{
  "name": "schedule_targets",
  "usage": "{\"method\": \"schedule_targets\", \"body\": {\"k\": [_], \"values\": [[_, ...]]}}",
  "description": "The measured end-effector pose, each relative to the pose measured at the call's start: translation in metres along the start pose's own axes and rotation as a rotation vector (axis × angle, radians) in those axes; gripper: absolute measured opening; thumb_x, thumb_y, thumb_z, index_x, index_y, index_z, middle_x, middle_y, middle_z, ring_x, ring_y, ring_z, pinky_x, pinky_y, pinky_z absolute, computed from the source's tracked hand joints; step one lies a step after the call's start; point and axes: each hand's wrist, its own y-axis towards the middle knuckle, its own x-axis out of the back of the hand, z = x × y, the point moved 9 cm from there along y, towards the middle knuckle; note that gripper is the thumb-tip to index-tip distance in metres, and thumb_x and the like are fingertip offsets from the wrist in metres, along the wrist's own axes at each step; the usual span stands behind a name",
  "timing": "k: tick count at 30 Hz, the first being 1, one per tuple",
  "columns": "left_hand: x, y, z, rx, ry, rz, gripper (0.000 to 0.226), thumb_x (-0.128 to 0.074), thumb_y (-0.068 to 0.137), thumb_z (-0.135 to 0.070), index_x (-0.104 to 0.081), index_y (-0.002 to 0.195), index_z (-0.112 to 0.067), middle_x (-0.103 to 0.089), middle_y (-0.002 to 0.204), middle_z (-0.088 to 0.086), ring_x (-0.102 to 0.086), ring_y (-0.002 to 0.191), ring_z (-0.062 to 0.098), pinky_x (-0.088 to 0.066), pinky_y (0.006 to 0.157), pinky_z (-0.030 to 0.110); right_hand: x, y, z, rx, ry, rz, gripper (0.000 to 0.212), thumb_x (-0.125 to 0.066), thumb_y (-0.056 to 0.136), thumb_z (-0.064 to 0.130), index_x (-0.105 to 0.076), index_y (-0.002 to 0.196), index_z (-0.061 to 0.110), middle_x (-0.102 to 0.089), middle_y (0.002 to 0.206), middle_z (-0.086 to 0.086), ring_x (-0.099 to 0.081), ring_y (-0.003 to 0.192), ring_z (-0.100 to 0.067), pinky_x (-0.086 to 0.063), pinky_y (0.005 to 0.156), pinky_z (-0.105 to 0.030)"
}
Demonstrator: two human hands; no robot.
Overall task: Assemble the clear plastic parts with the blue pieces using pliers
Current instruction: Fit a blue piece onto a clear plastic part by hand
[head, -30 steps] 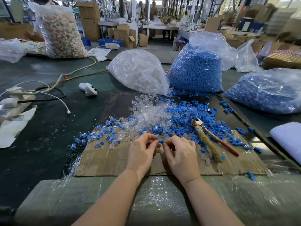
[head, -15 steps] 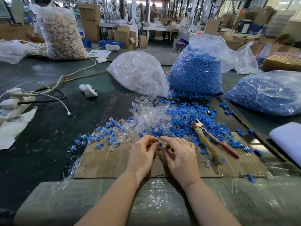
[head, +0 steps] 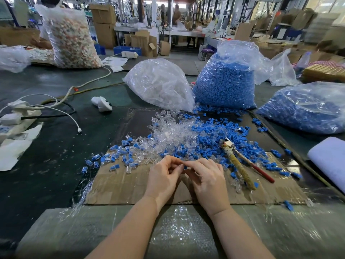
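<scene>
Most of what the two hands work on is hidden: the left hand [head: 164, 176] and the right hand [head: 207, 177] meet fingertip to fingertip above the cardboard sheet [head: 119, 186], fingers curled in narrow pinches, and only a speck of a blue piece [head: 185, 167] shows between them; whether a clear part is held with it cannot be told. Just beyond the hands, the loose clear plastic parts [head: 168, 135] lie heaped on the sheet, mingled on their right with scattered blue pieces [head: 211, 133]. The pliers [head: 240, 163] lie untouched to the right of the right hand, their jaws half buried in blue pieces. Behind the heap stand a bag of clear parts [head: 158, 85] and a bag of blue pieces [head: 225, 81]; a second blue-filled bag [head: 306, 107] is cut off by the right edge. The work surface is a dark green table [head: 56, 146], its near edge covered with bubble wrap [head: 177, 232]. At left, white cables [head: 61, 109] trail from a power strip [head: 16, 116] that is partly out of view. The room beyond is blurred: cardboard boxes [head: 104, 25], benches and indistinct standing figures.
</scene>
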Motion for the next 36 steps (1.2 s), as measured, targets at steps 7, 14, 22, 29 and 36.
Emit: {"method": "schedule_targets", "body": {"k": [7, 14, 22, 29, 36], "values": [[-0.001, 0.000, 0.001, 0.003, 0.001, 0.003, 0.018, -0.063, 0.085, -0.005, -0.062, 0.081, -0.023, -0.066, 0.075, -0.002, -0.061, 0.066, -0.003, -0.048, 0.062, 0.010, 0.002, 0.000, 0.004, 0.017, -0.017, 0.003, 0.027, -0.055, 0.083, 0.037, -0.072, 0.093, 0.020, -0.065, 0.081, 0.004, -0.061, 0.075, -0.020, -0.040, 0.068, -0.033], [0.000, -0.001, 0.004, 0.053, -0.043, 0.010, 0.016, -0.063, 0.086, -0.006, -0.061, 0.082, -0.022, -0.066, 0.078, 0.004, -0.065, 0.071, 0.009, -0.054, 0.067, 0.018, 0.024, 0.002, -0.017, -0.123, -0.023, -0.140, 0.025, -0.067, 0.083, 0.014, -0.067, 0.108, 0.011, -0.065, 0.098, -0.003, -0.060, 0.092, -0.023, -0.043, 0.086, -0.043], [0.000, -0.002, 0.004, 0.068, -0.067, 0.025, 0.015, -0.062, 0.086, -0.004, -0.060, 0.084, -0.019, -0.067, 0.082, 0.006, -0.067, 0.075, 0.013, -0.054, 0.069, 0.019, 0.046, -0.005, -0.127, -0.846, -0.530, 0.425, 0.064, -0.045, 0.085, 0.062, -0.041, 0.128, 0.015, -0.039, 0.138, -0.012, -0.036, 0.127, -0.031, -0.031, 0.100, -0.048], [0.001, -0.001, 0.005, 0.101, -0.138, 0.027, 0.015, -0.059, 0.087, -0.003, -0.060, 0.085, -0.017, -0.067, 0.079, 0.004, -0.065, 0.068, 0.006, -0.053, 0.064, 0.016, 0.038, -0.002, -0.141, -0.890, -0.533, 0.524, 0.029, -0.057, 0.079, 0.038, -0.046, 0.097, 0.019, -0.040, 0.136, -0.012, -0.030, 0.129, -0.034, -0.024, 0.103, -0.054], [0.005, 0.002, 0.008, 0.180, -0.233, -0.002, 0.007, -0.058, 0.089, -0.005, -0.060, 0.088, -0.012, -0.067, 0.076, 0.005, -0.062, 0.061, 0.009, -0.051, 0.056, 0.017, 0.049, 0.016, -0.122, -0.815, -0.463, 0.457, 0.033, -0.060, 0.078, 0.034, -0.045, 0.098, 0.012, -0.047, 0.118, -0.014, -0.041, 0.112, -0.032, -0.042, 0.089, -0.042]]}}
